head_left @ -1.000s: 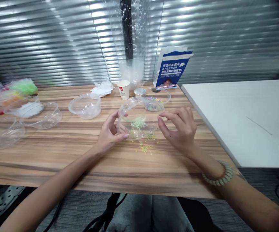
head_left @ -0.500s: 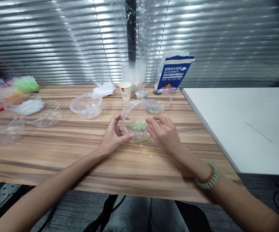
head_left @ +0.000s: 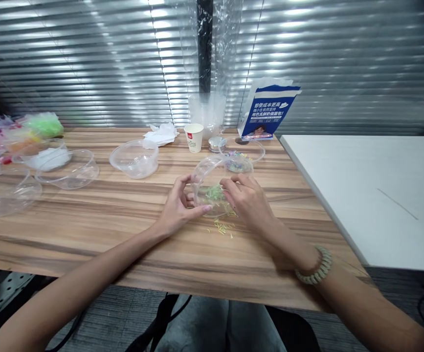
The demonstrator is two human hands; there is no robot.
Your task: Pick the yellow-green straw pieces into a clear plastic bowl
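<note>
A clear plastic bowl [head_left: 206, 171] is tilted toward me near the middle of the wooden table, with pale green shreds [head_left: 215, 192] inside. My left hand [head_left: 182, 208] grips its left side, thumb at the near rim and fingers around the wall. Inside the bowl's right part are the fingertips of my right hand [head_left: 246, 198], pinched together at the green shreds; what they hold is too small to name. Yellow-green bits [head_left: 223, 227] lie scattered on the wood just in front of the bowl.
Behind the bowl stand a paper cup [head_left: 193, 138], a metal tin [head_left: 217, 143], a clear container with colourful bits [head_left: 237, 164] and a blue-white bag [head_left: 268, 112]. Clear bowls [head_left: 134, 159], white tissue [head_left: 161, 134] and colourful bundles [head_left: 43, 124] are leftward. A white table [head_left: 373, 195] adjoins at right.
The view has shifted slightly. The bowl is tipped a little more toward me, and my left hand has moved slightly right with it. My right fingers remain at the green shreds.
</note>
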